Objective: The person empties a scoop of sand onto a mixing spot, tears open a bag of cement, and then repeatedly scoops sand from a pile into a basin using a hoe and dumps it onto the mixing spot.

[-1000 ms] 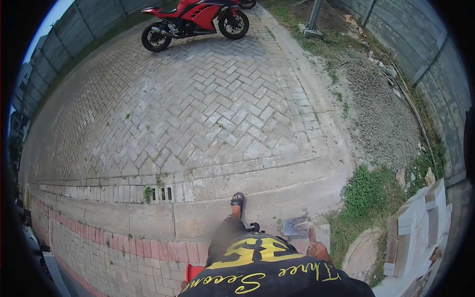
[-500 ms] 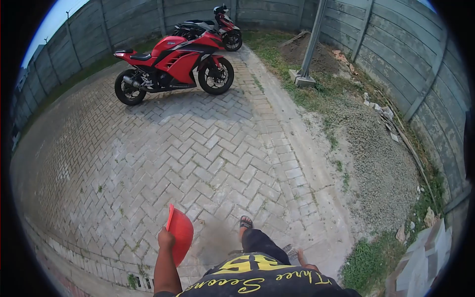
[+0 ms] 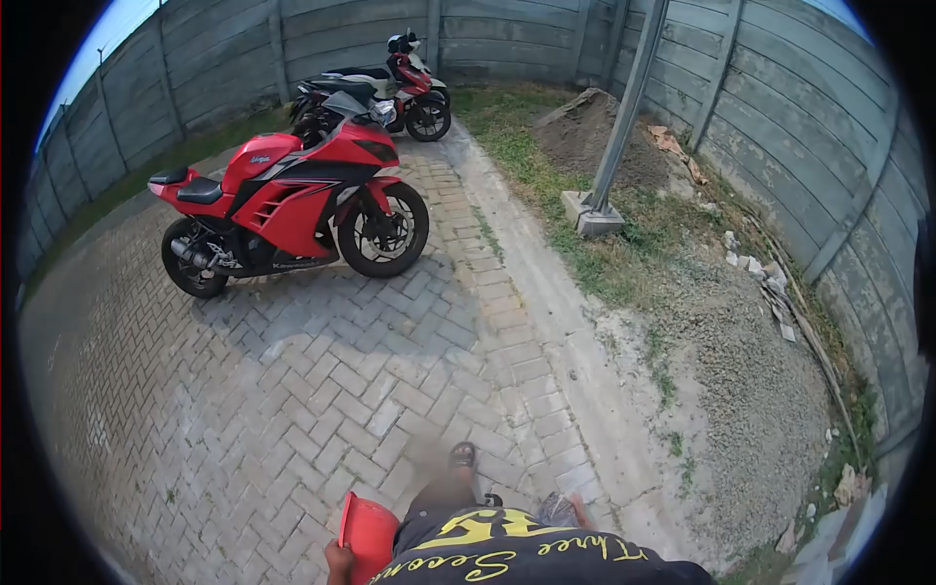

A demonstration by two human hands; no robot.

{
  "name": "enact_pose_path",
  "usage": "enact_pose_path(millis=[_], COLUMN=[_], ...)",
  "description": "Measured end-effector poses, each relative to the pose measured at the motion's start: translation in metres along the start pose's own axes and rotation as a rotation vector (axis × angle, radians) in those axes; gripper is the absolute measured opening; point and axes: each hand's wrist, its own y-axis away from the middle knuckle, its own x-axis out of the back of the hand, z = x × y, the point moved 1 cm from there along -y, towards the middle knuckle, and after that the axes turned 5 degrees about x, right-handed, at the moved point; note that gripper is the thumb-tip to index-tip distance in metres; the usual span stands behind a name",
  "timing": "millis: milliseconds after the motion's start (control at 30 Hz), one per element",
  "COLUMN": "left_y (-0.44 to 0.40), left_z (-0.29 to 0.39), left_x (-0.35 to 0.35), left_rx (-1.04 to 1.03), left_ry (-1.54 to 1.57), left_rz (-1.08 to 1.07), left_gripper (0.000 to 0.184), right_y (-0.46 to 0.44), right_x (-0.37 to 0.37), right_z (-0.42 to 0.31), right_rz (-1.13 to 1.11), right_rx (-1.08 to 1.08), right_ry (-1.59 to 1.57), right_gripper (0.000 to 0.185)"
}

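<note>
Two hands, both yours, show at the lower edge. Your left hand [image 3: 338,558] is closed around the rim of one red bowl-shaped object [image 3: 370,538], held low at your left side, beside your shirt. Your right hand [image 3: 582,510] is mostly hidden behind your shirt; a bit of it shows beside one flat grey piece [image 3: 556,509], and you cannot tell from this view whether the fingers grip it.

Between your hands is one dark shirt [image 3: 531,561] with yellow lettering, and beyond its hem one foot in a dark sandal [image 3: 463,454], set on the paving. The paving [image 3: 292,390] is grey block in a zigzag pattern, bordered on your right by one pale concrete strip [image 3: 595,375].

Ahead and to the left, well apart from your hands, one red sport motorcycle [image 3: 288,210] stands side-on, front wheel to the right. Behind it are at least two more motorbikes [image 3: 409,93], overlapping too much for an exact count.

To the right of the strip are one metal pole [image 3: 629,107] on one concrete base [image 3: 593,216], one dark soil mound [image 3: 597,136] behind it, and one spread of gravel [image 3: 765,390] nearer you. One grey panel wall [image 3: 526,39] encloses the far side and the right.
</note>
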Motion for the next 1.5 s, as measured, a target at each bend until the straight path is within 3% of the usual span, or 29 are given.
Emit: enact_pose_path(millis=[67,233,300,400,567,633,700,767,833,967,1000,1133,1333,1500], left_y=[-0.110,-0.327,-0.411,-0.527,-0.629,-0.669,-0.709,-0.737,-0.811,-0.901,-0.923,-1.035,-1.149,-1.276], left_z=[0.011,0.170,0.266,0.375,0.643,0.736,0.827,0.932,0.971,1.146,1.191,1.321,1.508,1.636], left_x=[-0.048,-0.142,-0.183,-0.250,-0.328,-0.363,-0.392,-0.412,-0.468,-0.526,-0.538,-0.613,-0.749,-0.906], left_rx=[0.120,0.192,-0.028,-0.217,-0.224,-0.314,-0.639,-0.678,-0.807,-0.821,-0.857,-0.893,-1.263,-1.500], left_ry=[-0.393,-0.460,-0.639,-0.535,-0.414,-0.575,-0.549,-0.368,-0.291,-0.217,-0.227,-0.346,-0.520,-0.577], left_rz=[-0.110,-0.253,-0.344,-0.402,-0.437,-0.297,-0.253,-0.261,-0.163,-0.224,-0.214,-0.391,-0.617,-0.670], left_gripper=[0.021,0.026,0.023,0.022,0.023,0.025,0.019,0.020,0.025,0.018,0.038,0.055,0.049,0.046], right_y=[-0.030,-0.082,-0.123,-0.199,-0.304,-0.328,-0.349,-0.376,-0.410,-0.489,-0.506,-0.552,-0.596,-0.715], right_x=[0.017,0.058,0.072,0.091,0.143,0.171,0.197,0.220,0.241,0.267,0.269,0.277,0.289,0.313], right_z=[-0.089,-0.276,-0.345,-0.443,-0.612,-0.682,-0.749,-0.816,-0.880,-1.001,-1.030,-1.160,-1.339,-1.464], right_rz=[0.012,0.028,0.031,0.031,0.032,0.028,0.032,0.039,0.058,0.103,0.114,0.145,0.156,0.137], right_rx=[-0.008,-0.004,0.001,-0.003,-0.024,-0.027,-0.024,-0.021,-0.025,-0.052,-0.069,-0.118,-0.181,-0.202], right_ry=[-0.014,-0.095,-0.119,-0.151,-0.167,-0.163,-0.156,-0.154,-0.157,-0.187,-0.206,-0.274,-0.406,-0.500], right_gripper=[0.017,0.018,0.018,0.019,0.020,0.020,0.020,0.021,0.021,0.022,0.022,0.023,0.024,0.030])
